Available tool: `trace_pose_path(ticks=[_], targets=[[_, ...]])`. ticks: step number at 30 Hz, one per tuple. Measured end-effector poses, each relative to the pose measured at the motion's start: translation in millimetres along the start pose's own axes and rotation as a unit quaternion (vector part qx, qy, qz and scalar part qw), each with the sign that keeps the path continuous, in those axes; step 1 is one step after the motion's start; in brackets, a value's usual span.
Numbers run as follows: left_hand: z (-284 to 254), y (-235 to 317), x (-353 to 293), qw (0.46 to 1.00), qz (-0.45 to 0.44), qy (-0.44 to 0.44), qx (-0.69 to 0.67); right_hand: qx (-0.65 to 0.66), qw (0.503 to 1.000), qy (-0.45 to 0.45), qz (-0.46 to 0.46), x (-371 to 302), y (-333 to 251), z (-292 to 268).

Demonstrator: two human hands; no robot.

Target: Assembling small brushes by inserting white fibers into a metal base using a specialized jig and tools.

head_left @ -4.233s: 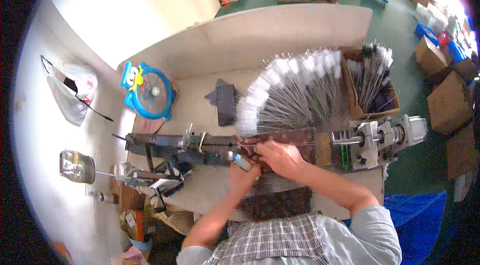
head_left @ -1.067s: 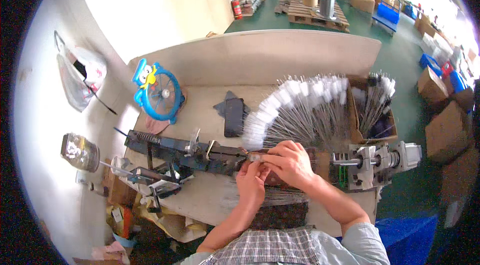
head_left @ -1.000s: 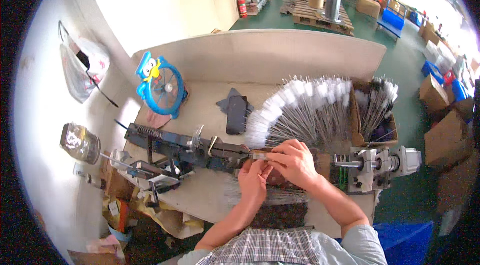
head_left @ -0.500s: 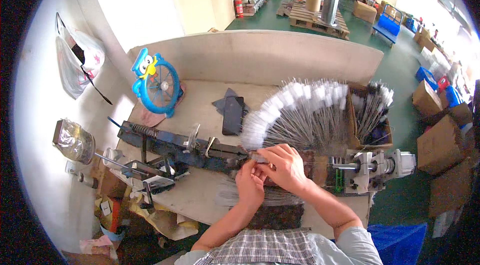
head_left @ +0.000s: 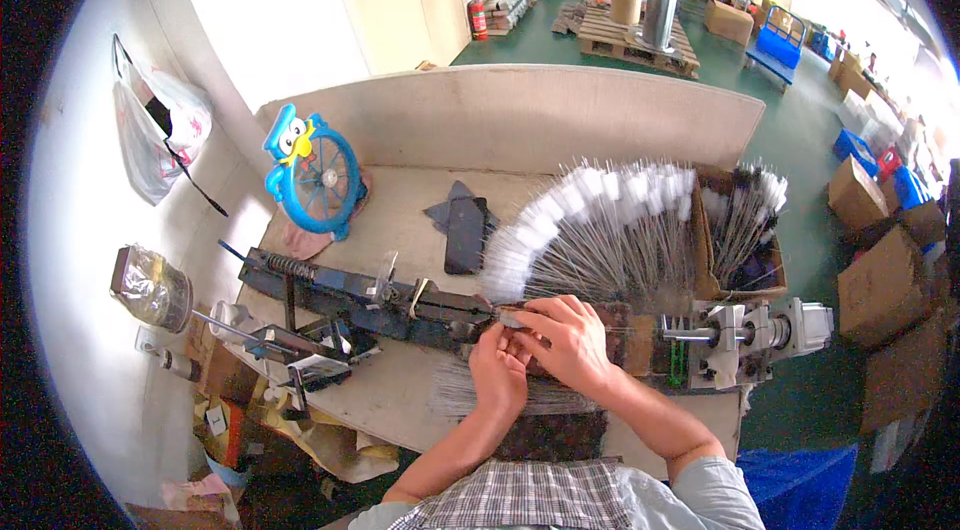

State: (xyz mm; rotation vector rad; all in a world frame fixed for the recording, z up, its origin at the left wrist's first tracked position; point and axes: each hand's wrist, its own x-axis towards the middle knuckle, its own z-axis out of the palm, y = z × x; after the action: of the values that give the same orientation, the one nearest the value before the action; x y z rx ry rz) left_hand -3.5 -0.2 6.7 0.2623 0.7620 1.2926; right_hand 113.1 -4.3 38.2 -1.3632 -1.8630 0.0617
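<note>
My right hand [head_left: 568,338] reaches over the middle of the bench machine, fingers and thumb pinched at the end of its long black bar [head_left: 440,305]. A small pale grey piece [head_left: 510,319] shows at those fingertips, too small to name. Right beside it my left hand [head_left: 498,370] is closed, its fingertips meeting below the right hand; what they hold is hidden. Behind the hands fans a big pile of wire-stemmed brushes [head_left: 610,235] with white bristle heads. Thin loose wires [head_left: 455,390] lie in front of the bar, partly under my left forearm.
A metal shaft in clamp blocks [head_left: 735,335] stands at the bench's right end. Darker-tipped brushes fill a cardboard box [head_left: 708,250]. Farther back lie a phone [head_left: 465,235] and a blue duck-faced fan [head_left: 320,175]. A low board [head_left: 560,115] edges the bench's back.
Both hands stay at the end of the bar, with only slight finger shifts. The right hand's fingers sit a little differently, and more of the pale piece shows. The view has tilted slightly.
</note>
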Motion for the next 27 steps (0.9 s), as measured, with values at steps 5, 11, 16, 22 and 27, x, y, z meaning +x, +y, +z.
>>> trace_pose_path(ticks=[5,11,16,22,27], targets=[[-8,-2,3,1.0,-0.003,-0.01,-0.015,0.003,1.0,0.005,0.006,3,-3,4],[-10,-3,5,1.0,0.006,0.008,0.028,-0.048,0.998,0.034,0.015,6,-9,9],[-6,-6,1,0.999,0.028,-0.008,0.037,-0.052,0.998,0.042,-0.014,-2,-4,-3],[8,-1,-1,0.999,0.007,0.028,0.022,-0.049,0.997,0.062,-0.022,-3,0,-2],[8,-4,0,0.999,0.023,0.008,0.026,-0.05,0.998,0.035,-0.027,-2,3,-8]])
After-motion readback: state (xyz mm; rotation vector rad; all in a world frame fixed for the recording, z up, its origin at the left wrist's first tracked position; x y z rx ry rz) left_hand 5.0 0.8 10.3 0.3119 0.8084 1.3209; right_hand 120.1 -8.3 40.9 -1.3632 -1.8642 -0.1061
